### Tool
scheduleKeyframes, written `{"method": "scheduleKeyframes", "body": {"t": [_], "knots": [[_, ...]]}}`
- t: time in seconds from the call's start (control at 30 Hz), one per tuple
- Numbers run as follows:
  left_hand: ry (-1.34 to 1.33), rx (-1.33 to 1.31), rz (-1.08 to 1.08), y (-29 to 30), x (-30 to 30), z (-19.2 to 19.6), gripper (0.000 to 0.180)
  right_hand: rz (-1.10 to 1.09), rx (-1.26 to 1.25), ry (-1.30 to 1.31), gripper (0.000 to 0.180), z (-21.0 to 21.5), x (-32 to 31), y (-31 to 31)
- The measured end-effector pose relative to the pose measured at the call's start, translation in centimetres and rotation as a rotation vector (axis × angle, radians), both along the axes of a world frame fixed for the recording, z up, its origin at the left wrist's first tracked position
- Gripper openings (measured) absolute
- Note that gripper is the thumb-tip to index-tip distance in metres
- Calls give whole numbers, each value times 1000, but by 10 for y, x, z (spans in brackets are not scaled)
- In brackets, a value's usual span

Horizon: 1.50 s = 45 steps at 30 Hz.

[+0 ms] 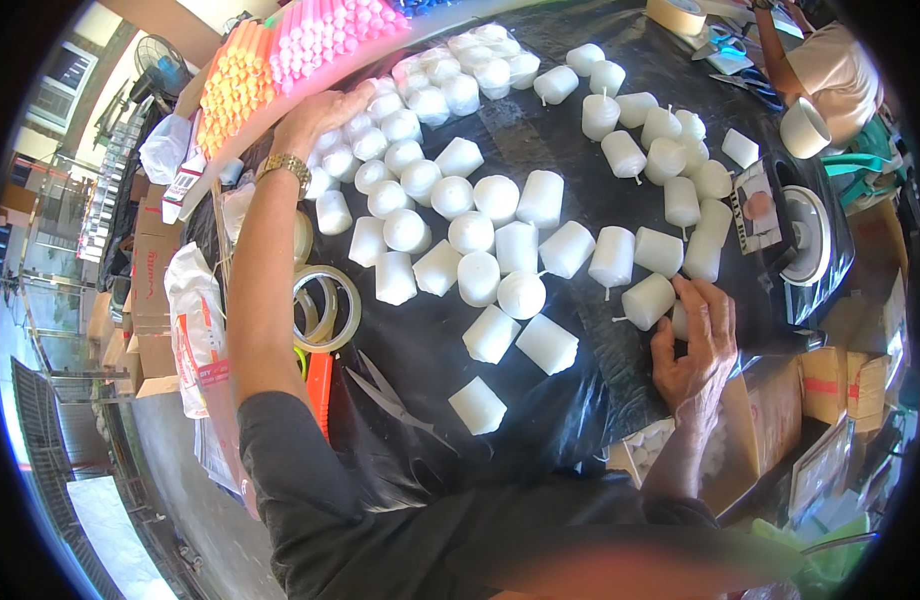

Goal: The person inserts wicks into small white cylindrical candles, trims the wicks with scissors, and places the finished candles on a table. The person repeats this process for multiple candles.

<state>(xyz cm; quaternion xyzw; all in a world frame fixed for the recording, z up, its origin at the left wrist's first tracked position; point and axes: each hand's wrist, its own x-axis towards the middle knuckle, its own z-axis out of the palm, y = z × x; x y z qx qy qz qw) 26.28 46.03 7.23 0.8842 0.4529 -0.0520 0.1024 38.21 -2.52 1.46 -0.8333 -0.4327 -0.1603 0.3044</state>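
Many short white candles (pixel 498 200) lie and stand scattered on a table covered in black plastic (pixel 420 350). My left hand (pixel 320 115), with a gold watch on the wrist, reaches far across and rests on white candles (pixel 380 125) beside stacks of pink candles (pixel 320 35) and orange candles (pixel 235 85). My right hand (pixel 695 345) sits at the table's right edge, its fingers curled around a white candle (pixel 680 320), next to another white candle (pixel 647 300).
A roll of clear tape (pixel 325 308), scissors (pixel 390 395) and an orange cutter (pixel 320 385) lie near the front left. Cardboard boxes (pixel 780 400) stand at the right, one with candles inside. A scale (pixel 810 235) sits at the right. Another person (pixel 830 70) works at the far right.
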Motion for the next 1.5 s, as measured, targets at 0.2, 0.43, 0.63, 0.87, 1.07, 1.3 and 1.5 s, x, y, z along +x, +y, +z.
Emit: {"method": "scheduleKeyframes", "body": {"t": [0.2,0.43,0.63,0.87,1.07,1.3,1.5], "knots": [[-410,634,-565,-46,103,14,29,-2,17,-21,44,0,-1,1],[-325,781,-946,-71,230,-32,13,4,20,54,45,-1,-3,-1],[-23,600,-949,-69,255,-36,14,42,54,49,43,-2,-1,-4],[16,430,-961,-72,242,-18,18,81,82,64,44,-1,0,-5],[-182,231,-817,-46,240,-29,20,106,88,87,44,-1,-1,-5],[-561,-33,-334,68,245,-81,19,98,38,86,47,2,-3,-3],[-608,-305,-321,126,258,-109,18,125,50,141,50,2,-2,-6]]}}
